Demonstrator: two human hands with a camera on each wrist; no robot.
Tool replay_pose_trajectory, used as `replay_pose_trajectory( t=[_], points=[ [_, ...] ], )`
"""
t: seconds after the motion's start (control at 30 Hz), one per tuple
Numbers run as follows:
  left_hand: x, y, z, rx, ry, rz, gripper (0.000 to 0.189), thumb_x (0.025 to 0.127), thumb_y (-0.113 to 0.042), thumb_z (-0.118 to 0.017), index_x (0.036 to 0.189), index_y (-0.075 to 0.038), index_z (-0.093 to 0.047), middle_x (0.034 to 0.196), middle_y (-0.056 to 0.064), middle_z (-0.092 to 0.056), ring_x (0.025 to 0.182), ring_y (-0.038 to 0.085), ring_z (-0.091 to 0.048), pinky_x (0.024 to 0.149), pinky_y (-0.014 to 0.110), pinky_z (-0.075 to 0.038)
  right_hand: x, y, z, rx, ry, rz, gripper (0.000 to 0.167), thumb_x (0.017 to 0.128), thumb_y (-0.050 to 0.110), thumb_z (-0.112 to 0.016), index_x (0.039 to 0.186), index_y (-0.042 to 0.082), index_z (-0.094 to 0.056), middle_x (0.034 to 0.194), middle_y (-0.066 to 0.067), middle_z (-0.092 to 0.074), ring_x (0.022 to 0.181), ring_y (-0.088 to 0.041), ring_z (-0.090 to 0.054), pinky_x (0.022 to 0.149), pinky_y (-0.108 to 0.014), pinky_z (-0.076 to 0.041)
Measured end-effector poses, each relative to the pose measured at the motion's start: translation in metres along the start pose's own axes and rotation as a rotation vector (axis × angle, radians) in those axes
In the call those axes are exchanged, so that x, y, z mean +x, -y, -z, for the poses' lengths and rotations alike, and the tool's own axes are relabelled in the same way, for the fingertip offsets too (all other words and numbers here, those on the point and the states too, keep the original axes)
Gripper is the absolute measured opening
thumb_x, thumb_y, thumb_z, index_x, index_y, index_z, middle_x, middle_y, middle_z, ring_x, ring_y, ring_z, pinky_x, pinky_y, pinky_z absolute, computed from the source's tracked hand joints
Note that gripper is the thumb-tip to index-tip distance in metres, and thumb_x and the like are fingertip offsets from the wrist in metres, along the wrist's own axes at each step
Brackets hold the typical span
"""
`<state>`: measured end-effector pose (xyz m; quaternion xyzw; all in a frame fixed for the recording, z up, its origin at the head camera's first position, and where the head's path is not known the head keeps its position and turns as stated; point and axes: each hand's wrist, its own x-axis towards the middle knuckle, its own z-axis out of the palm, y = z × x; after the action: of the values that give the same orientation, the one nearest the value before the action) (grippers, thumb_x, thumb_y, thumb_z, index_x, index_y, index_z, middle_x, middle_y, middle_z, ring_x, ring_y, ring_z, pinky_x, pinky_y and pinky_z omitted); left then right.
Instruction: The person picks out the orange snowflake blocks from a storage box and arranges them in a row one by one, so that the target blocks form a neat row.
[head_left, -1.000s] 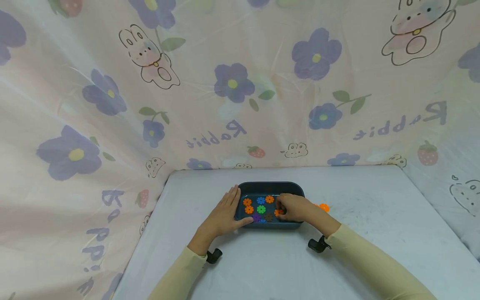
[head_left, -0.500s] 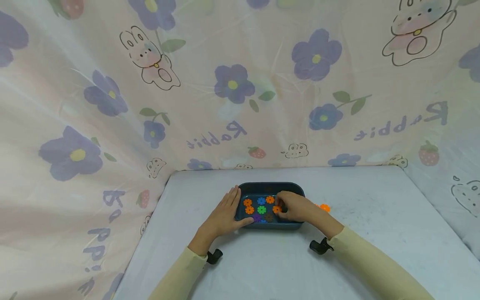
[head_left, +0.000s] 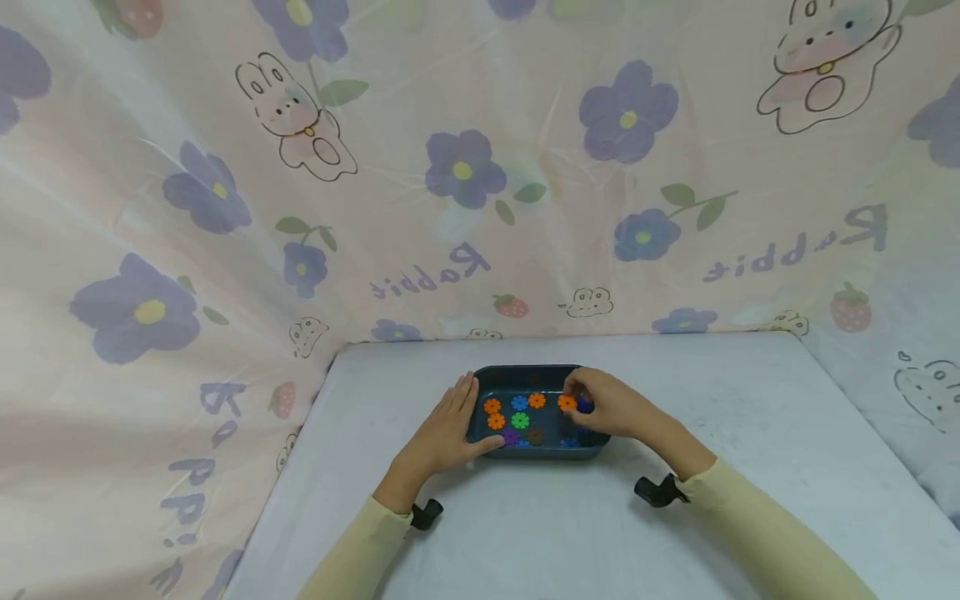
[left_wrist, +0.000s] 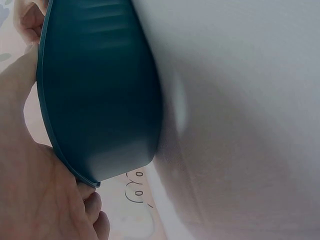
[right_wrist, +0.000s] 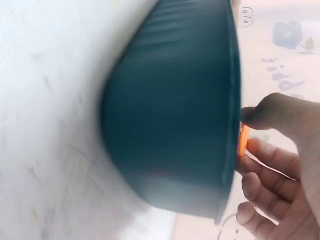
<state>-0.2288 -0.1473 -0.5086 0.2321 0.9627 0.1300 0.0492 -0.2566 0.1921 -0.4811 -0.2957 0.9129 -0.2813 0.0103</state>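
Nearest: two pale yellow sleeves (head_left: 363,542), each with a black wrist-mounted device (head_left: 427,514) by its cuff, over a white table covering (head_left: 517,525). Left hand (head_left: 444,427) spread across the left end of a dark teal, rounded-rectangular plastic tray (head_left: 525,453); fingers fairly straight along the end rim, thumb over the near rim. Right hand (head_left: 611,404) at the tray's right end, thumb and forefinger pinching a notched orange plastic disc (head_left: 567,403); right wrist view shows this disc edge-on beside the rim, the other fingers loosely bent.

On the tray floor, near row: a purple notched disc (head_left: 511,436) close to the left thumb, and a brown notched disc (head_left: 535,436) beside it. Farther in: a green notched disc (head_left: 521,420), then a blue notched disc (head_left: 520,402). Two loose orange discs (head_left: 496,422) lie toward the left end; another lies right of the blue one. Dark blue shapes near the right hand, partly hidden.

Behind the table: pale pink cloth backdrop (head_left: 390,108) printed with purple flowers, rabbits and strawberries.
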Motion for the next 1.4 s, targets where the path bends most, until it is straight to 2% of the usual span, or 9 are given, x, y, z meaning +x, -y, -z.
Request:
replay_pose_trajectory(
  t=[0.17, 0.4, 0.63, 0.77, 0.9, 1.17, 1.4],
  points=[
    [-0.001, 0.001, 0.003, 0.001, -0.009, -0.010, 0.118, 0.098, -0.083, -0.049, 0.172, -0.005, -0.002, 0.181, 0.010, 0.004, 0.167, 0.027, 0.001, 0.136, 0.046, -0.008, -0.008, -0.001, 0.014, -0.001, -0.037, 0.006, 0.031, 0.091, 0.011, -0.084, 0.116, 0.008, -0.066, 0.106, 0.000, -0.066, 0.087, -0.017, -0.053, 0.074, -0.031, -0.052],
    [-0.002, -0.001, 0.003, -0.006, -0.009, -0.022, 0.117, 0.098, -0.083, -0.048, 0.172, -0.004, -0.003, 0.181, 0.012, 0.003, 0.167, 0.029, -0.001, 0.136, 0.048, -0.010, -0.025, -0.010, 0.029, 0.020, -0.120, 0.033, 0.031, 0.089, 0.005, -0.083, 0.114, 0.006, -0.065, 0.105, -0.001, -0.065, 0.086, -0.026, -0.053, 0.070, -0.031, -0.047],
    [-0.003, -0.002, 0.005, 0.000, -0.020, -0.021, 0.115, 0.099, -0.080, -0.050, 0.172, -0.003, -0.005, 0.181, 0.013, 0.000, 0.167, 0.030, -0.003, 0.136, 0.048, -0.009, -0.040, -0.027, 0.036, 0.010, -0.176, -0.010, 0.033, 0.086, 0.005, -0.084, 0.113, 0.007, -0.065, 0.103, -0.002, -0.063, 0.084, -0.019, -0.050, 0.068, -0.028, -0.045],
    [-0.003, -0.002, 0.005, 0.002, -0.019, -0.023, 0.116, 0.099, -0.081, -0.050, 0.172, -0.003, -0.006, 0.181, 0.014, -0.001, 0.167, 0.030, -0.003, 0.136, 0.048, -0.010, -0.052, -0.038, 0.040, 0.003, -0.195, -0.035, 0.032, 0.087, 0.002, -0.083, 0.112, 0.006, -0.065, 0.103, -0.003, -0.063, 0.084, -0.024, -0.052, 0.069, -0.028, -0.046],
    [-0.003, -0.003, 0.004, 0.000, -0.015, -0.026, 0.116, 0.099, -0.081, -0.050, 0.172, -0.003, -0.006, 0.181, 0.014, 0.000, 0.167, 0.030, -0.003, 0.135, 0.049, -0.012, -0.066, -0.050, 0.044, -0.002, -0.214, -0.072, 0.032, 0.086, 0.001, -0.084, 0.111, 0.005, -0.065, 0.104, -0.004, -0.063, 0.085, -0.024, -0.051, 0.069, -0.028, -0.046],
    [-0.003, -0.005, 0.006, -0.010, -0.016, -0.012, 0.115, 0.099, -0.080, -0.052, 0.172, -0.003, -0.007, 0.181, 0.013, -0.001, 0.167, 0.029, -0.002, 0.136, 0.047, -0.009, -0.082, -0.070, 0.045, 0.007, -0.185, -0.156, 0.031, 0.088, 0.005, -0.086, 0.110, 0.003, -0.065, 0.103, -0.006, -0.063, 0.084, -0.020, -0.047, 0.067, -0.029, -0.042],
    [-0.004, -0.005, 0.005, -0.010, -0.011, -0.010, 0.116, 0.098, -0.080, -0.053, 0.172, -0.003, -0.007, 0.181, 0.013, 0.000, 0.167, 0.030, -0.003, 0.135, 0.049, -0.012, -0.089, -0.090, 0.038, -0.009, -0.142, -0.233, 0.030, 0.088, 0.009, -0.085, 0.109, 0.003, -0.065, 0.102, -0.005, -0.063, 0.086, -0.019, -0.049, 0.069, -0.031, -0.045]
  ],
)
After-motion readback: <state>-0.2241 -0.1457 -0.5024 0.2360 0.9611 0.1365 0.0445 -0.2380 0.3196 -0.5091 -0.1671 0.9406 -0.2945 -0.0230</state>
